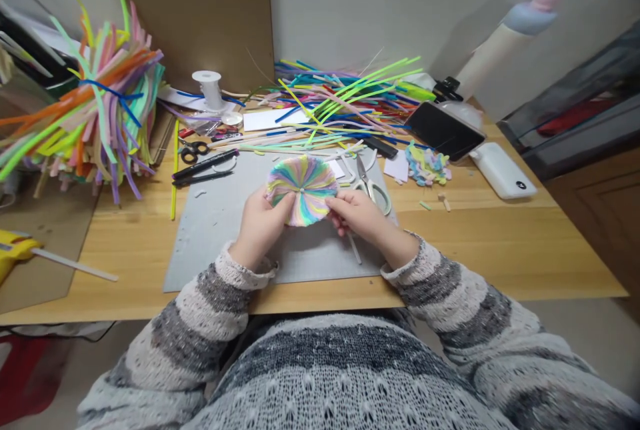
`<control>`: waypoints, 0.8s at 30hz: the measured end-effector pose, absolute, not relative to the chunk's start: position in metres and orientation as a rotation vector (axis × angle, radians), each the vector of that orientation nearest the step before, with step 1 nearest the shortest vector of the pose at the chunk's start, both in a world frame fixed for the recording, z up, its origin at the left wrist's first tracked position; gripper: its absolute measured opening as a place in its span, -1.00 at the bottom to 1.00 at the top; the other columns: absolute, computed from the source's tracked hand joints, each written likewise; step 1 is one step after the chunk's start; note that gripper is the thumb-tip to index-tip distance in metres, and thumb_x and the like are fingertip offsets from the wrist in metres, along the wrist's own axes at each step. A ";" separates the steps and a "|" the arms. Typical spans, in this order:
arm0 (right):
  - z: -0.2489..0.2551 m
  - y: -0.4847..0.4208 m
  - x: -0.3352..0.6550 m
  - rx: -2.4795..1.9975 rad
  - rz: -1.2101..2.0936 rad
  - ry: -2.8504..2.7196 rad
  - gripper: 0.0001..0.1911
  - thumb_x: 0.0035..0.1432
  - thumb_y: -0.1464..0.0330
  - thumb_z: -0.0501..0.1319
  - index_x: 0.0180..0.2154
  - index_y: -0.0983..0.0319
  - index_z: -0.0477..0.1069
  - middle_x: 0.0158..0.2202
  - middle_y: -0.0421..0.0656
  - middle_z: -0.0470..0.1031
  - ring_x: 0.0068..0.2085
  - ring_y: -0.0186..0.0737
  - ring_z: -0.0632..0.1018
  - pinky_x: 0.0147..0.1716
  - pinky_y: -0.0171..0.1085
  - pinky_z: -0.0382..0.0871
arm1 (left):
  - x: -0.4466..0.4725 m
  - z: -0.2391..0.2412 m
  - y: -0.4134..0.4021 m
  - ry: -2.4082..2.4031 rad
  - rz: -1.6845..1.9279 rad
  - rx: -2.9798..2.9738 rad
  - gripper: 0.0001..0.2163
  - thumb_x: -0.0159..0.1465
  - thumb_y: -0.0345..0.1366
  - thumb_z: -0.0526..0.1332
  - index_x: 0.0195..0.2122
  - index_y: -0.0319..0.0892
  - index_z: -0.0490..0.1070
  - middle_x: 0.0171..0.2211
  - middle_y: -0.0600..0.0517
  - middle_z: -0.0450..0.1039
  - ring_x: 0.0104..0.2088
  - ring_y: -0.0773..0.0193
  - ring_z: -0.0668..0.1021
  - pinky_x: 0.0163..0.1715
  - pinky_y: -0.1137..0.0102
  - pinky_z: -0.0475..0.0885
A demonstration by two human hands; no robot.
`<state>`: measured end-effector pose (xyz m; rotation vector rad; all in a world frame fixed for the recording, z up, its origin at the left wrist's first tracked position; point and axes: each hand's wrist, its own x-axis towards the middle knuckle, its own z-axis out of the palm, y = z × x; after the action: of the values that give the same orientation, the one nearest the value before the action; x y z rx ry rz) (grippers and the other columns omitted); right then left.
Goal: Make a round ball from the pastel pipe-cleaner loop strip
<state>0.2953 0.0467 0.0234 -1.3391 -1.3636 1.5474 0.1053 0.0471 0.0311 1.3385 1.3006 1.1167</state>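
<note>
A round fan-like disc (303, 189) of pastel rainbow strips is held up over a grey cutting mat (220, 230). My left hand (260, 225) pinches its lower left edge with closed fingers. My right hand (361, 217) grips the right edge, fingers curled. A thin white stick (354, 249) lies on the mat under my right hand. White-handled scissors (371, 185) rest just beyond my right hand.
Loose coloured strips (340, 100) pile up at the back of the wooden desk (500, 243). A big bundle of strips (95, 110) stands at left. Black scissors (193, 149), a thread spool (209, 89), a phone (444, 129), a white case (503, 170) and a yellow glue gun (15, 250) lie around.
</note>
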 end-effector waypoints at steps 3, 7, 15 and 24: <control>0.019 0.046 0.295 -1.356 1.338 -1.492 -0.63 0.07 0.13 0.15 -0.63 0.18 0.18 -0.73 -0.32 0.19 -0.69 -0.42 0.21 -0.69 -0.38 0.03 | 0.106 0.032 0.044 1.315 1.129 1.395 -0.70 0.16 -0.20 0.28 -0.16 -0.29 0.51 -0.15 -0.11 0.61 -0.12 0.08 0.61 -0.07 0.27 0.49; 0.019 0.042 0.294 -1.408 0.898 -1.705 -0.62 0.07 0.20 0.11 -0.68 0.17 0.07 -0.70 -0.31 0.08 -0.60 -0.40 0.14 -0.59 -0.34 -0.04 | 0.110 0.033 0.042 1.338 1.115 1.362 -0.67 0.13 -0.16 0.32 -0.16 -0.29 0.53 -0.14 -0.14 0.61 -0.11 0.06 0.61 -0.04 0.23 0.49; 0.022 0.030 0.291 -1.312 0.899 -1.878 -0.64 0.19 0.22 0.05 -0.61 0.19 0.14 -0.64 -0.29 0.16 -0.56 -0.37 0.22 -0.54 -0.33 0.03 | 0.109 0.027 0.048 1.210 1.166 1.063 -0.63 -0.02 -0.22 0.44 -0.21 -0.31 0.55 -0.15 -0.14 0.62 -0.13 0.06 0.62 -0.04 0.21 0.51; 0.041 0.049 0.340 -1.988 0.162 -1.853 -0.60 0.21 0.07 0.15 -0.14 0.26 0.43 -0.18 0.04 0.49 -0.18 0.01 0.49 -0.25 -0.17 0.29 | 0.094 0.029 0.052 1.350 0.460 1.389 -0.78 -0.02 -0.25 0.36 -0.36 -0.25 0.58 -0.35 -0.13 0.62 -0.34 0.07 0.61 -0.32 0.21 0.51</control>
<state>0.3399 0.0485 0.0408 -1.9877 -1.8525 0.1619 0.0938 0.0522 0.0291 1.3887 1.3501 0.4599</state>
